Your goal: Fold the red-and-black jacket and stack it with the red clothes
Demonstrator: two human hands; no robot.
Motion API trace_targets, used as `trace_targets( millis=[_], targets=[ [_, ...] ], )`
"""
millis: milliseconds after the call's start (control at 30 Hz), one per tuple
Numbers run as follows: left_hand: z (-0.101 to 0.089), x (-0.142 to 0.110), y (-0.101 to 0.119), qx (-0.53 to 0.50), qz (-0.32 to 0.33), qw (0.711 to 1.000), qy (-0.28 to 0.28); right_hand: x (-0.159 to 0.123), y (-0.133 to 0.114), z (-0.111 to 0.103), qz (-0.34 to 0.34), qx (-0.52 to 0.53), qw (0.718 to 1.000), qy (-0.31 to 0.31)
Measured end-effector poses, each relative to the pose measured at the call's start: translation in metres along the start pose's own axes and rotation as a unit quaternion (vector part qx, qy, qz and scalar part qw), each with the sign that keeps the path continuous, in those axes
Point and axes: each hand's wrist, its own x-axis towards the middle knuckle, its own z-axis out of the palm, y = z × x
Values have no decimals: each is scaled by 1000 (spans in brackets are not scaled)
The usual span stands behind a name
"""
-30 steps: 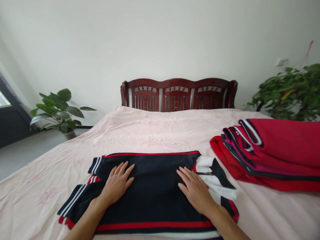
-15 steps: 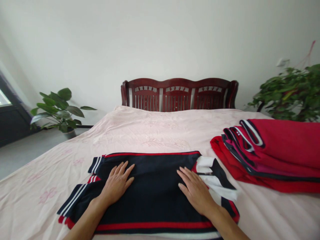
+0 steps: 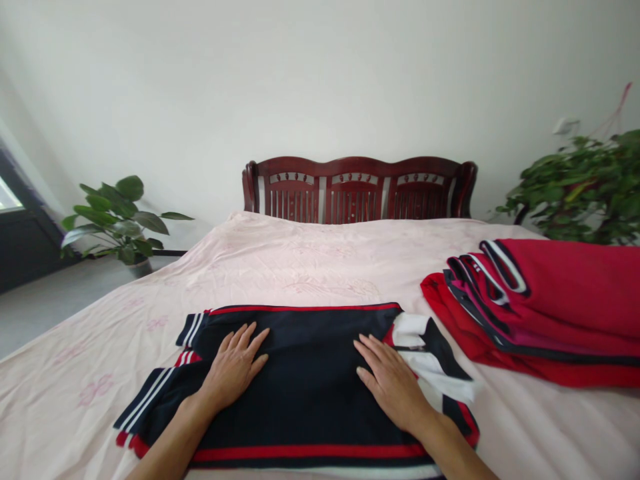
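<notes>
A navy jacket with red edging lies folded flat in front of me on the bed. Its striped cuffs stick out at the left, and a white and dark collar part shows at the right. My left hand rests palm down near the cuff end, fingers spread. Toward the collar end, my right hand also lies palm down with its fingers stretched out. Neither hand grips the cloth.
Right of the jacket is a stack of folded red and dark clothes. A pink flowered sheet covers the bed, with a dark wooden headboard behind. Potted plants stand at left and right.
</notes>
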Motion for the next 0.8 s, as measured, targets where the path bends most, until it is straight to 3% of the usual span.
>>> trace_targets(
  millis=[800],
  targets=[
    [0, 0, 1, -12, -6, 1000, -4, 0, 1, 1, -3, 0, 1000, 4]
  ],
)
